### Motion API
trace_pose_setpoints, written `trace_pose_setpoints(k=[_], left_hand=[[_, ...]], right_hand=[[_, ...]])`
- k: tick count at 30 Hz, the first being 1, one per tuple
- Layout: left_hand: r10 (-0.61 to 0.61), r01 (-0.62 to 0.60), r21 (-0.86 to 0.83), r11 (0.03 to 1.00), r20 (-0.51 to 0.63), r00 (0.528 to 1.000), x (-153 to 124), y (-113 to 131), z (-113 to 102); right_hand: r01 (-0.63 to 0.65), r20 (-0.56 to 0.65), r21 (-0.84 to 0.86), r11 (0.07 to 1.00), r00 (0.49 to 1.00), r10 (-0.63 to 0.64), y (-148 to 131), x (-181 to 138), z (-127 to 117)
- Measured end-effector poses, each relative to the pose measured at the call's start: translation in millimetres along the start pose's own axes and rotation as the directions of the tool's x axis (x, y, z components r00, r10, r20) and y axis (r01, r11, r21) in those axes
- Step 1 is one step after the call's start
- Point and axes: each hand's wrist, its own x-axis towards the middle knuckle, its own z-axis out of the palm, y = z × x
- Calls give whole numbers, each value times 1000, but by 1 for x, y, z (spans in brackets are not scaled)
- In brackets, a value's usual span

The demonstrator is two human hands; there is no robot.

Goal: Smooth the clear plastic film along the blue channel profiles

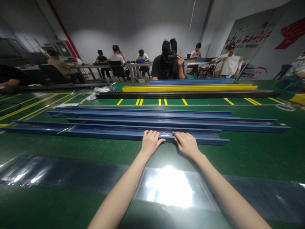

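Observation:
A long blue channel profile [114,136] lies across the table in front of me, with clear film showing in its trough and near its left part. My left hand [150,142] grips its near wall, the fingers bent over the edge into the trough and the thumb pointing right along the front. A short gap to the right, my right hand [187,143] also holds the near wall, fingertips inside the channel; its thumb is mostly hidden. Between me and the profile, a long strip of clear plastic film [100,173] lies flat beneath my forearms, shining under the light.
More blue profiles [250,125] lie just beyond. Farther off are a black profile [190,94], a yellow profile [190,87] and crumpled clear plastic [100,90] on the green table [257,156]. A person [168,65] sits opposite; several others work behind.

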Motion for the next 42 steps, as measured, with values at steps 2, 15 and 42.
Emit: trace_pose_setpoints(k=[2,15,42], left_hand=[[-2,2,-17,1000,-11,1000,0,0,0],[-22,21,-25,999,-19,1000,0,-1,2],[-23,22,-23,999,-26,999,1,0,4]], right_hand=[[1,0,0,1000,1000,-1,0,0,0],[-4,15,-17,1000,1000,4,0,-1,0],[16,-6,-39,999,1000,-16,5,-1,3]])
